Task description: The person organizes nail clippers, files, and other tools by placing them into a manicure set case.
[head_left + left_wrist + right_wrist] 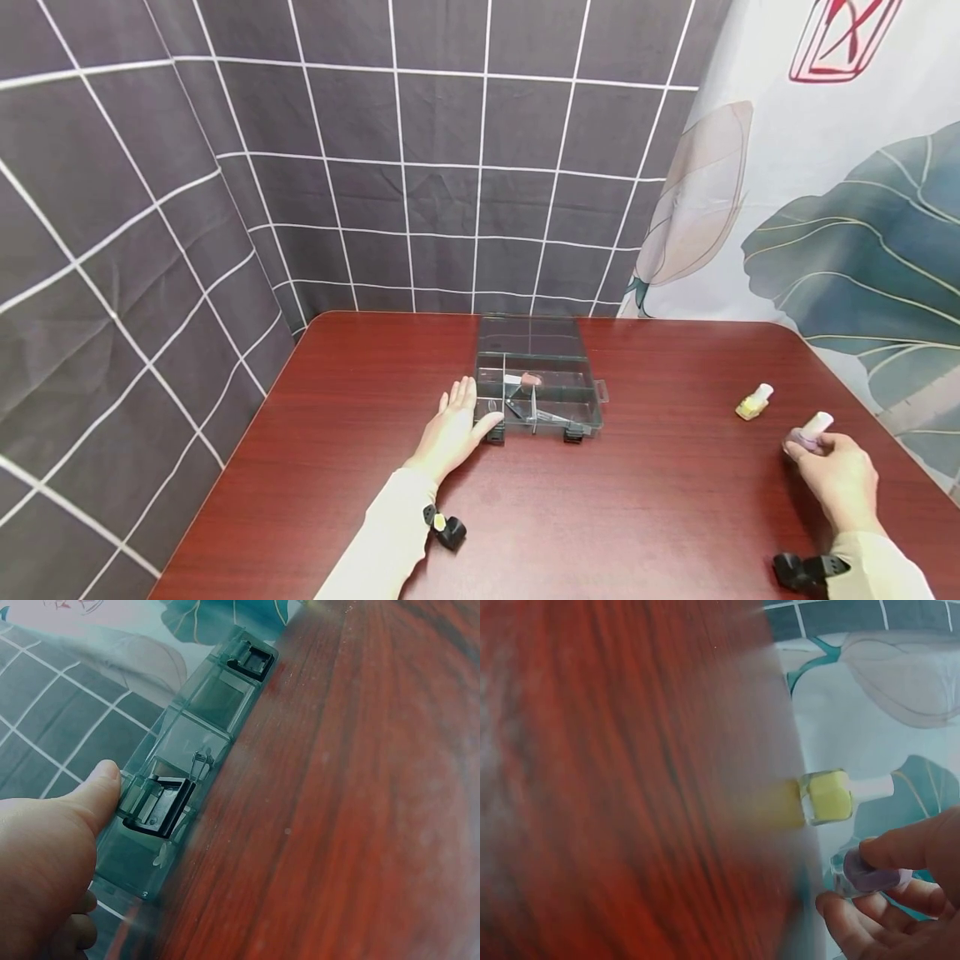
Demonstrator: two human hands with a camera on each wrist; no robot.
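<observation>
At the middle of the table lies a clear plastic organizer box (555, 408) with its lid raised at the back. Along its left side my left hand (448, 429) rests with straight fingers, the thumb touching the front left corner by a black latch (161, 806). Inside the compartments are tweezers (553, 416), a pinkish piece (531, 379) and other small items. Over at the right, my right hand (843, 483) pinches a purple nail polish bottle (866, 871) with a white cap between thumb and fingers. Beyond it stands a yellow nail polish bottle (752, 404), also white-capped.
The red-brown wooden table (600, 517) has rounded far corners. Dark tile-patterned cloth (442, 200) hangs behind and to the left of it. A white curtain with leaf prints (862, 267) hangs at the right edge. A second black latch (573, 433) sits on the box front.
</observation>
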